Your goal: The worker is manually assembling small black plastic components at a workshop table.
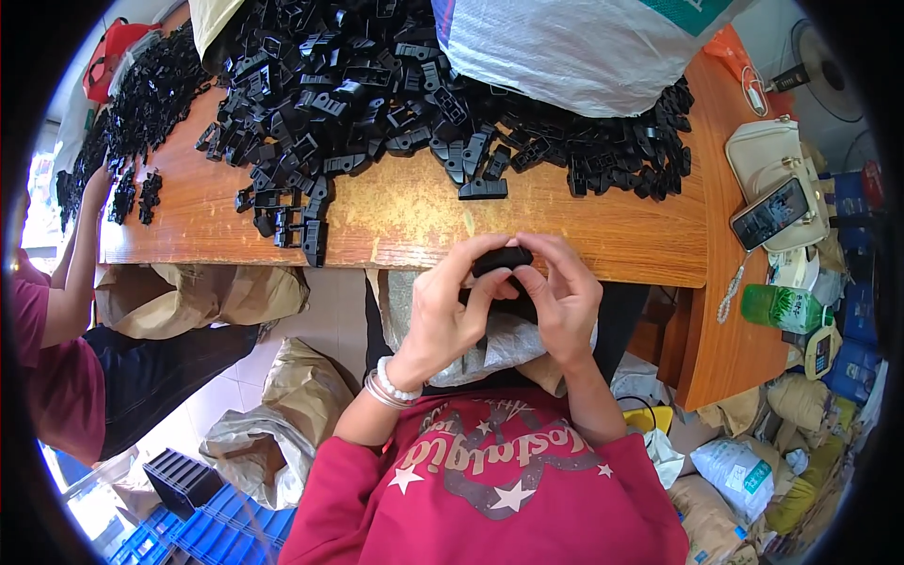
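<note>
Between the fingertips of both hands, just off the table's near edge, is a small black plastic part (501,260). My left hand (450,303) closes on its left end with thumb and fingers. From the other side my right hand (563,299) pinches its right end. The fingers cover much of the part, so its full shape does not show. Beyond my hands a large heap of black plastic parts (358,94) spreads over the wooden table (395,212). One loose part (483,189) lies at the heap's near edge.
A white woven sack (565,56) rests on the heap. At right are a phone (770,213) against a cream handbag (763,151), and a green bottle (782,308). A co-worker's arm (80,226) reaches to another black pile (141,104) at left. Paper sacks (306,386) stand below.
</note>
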Demonstrator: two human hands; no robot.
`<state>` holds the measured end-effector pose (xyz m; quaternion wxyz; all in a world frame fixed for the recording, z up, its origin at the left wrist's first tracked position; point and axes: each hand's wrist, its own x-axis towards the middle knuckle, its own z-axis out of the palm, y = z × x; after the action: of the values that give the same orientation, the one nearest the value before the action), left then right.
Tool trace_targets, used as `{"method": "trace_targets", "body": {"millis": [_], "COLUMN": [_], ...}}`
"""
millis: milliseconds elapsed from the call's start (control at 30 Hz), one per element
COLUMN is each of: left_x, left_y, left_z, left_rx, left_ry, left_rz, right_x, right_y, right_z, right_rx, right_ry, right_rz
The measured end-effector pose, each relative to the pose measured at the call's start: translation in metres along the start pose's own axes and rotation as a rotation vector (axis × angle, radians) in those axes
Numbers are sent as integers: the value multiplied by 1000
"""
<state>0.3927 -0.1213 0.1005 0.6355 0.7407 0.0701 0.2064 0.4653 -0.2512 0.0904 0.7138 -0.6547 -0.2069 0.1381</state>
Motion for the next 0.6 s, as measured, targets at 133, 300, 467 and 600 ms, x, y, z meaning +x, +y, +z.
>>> {"method": "trace_targets", "body": {"millis": [133, 300, 467, 600], "left_x": [1, 39, 49, 33], "left_y": [-14, -32, -32, -33], "left_z": [-7, -20, -16, -29], "left_rx": [224, 718, 924, 469], "left_ry": [50, 81, 65, 98], "left_rz": [163, 236, 310, -24], "right_x": [8, 50, 94, 91], "right_y": [-4, -1, 22, 15], "right_z": [-13, -17, 5, 6], "right_rx": [-153, -499, -1002, -1048], "right_ry": [-177, -211, -108, -109], "right_rz": [-93, -267, -487, -570]}}
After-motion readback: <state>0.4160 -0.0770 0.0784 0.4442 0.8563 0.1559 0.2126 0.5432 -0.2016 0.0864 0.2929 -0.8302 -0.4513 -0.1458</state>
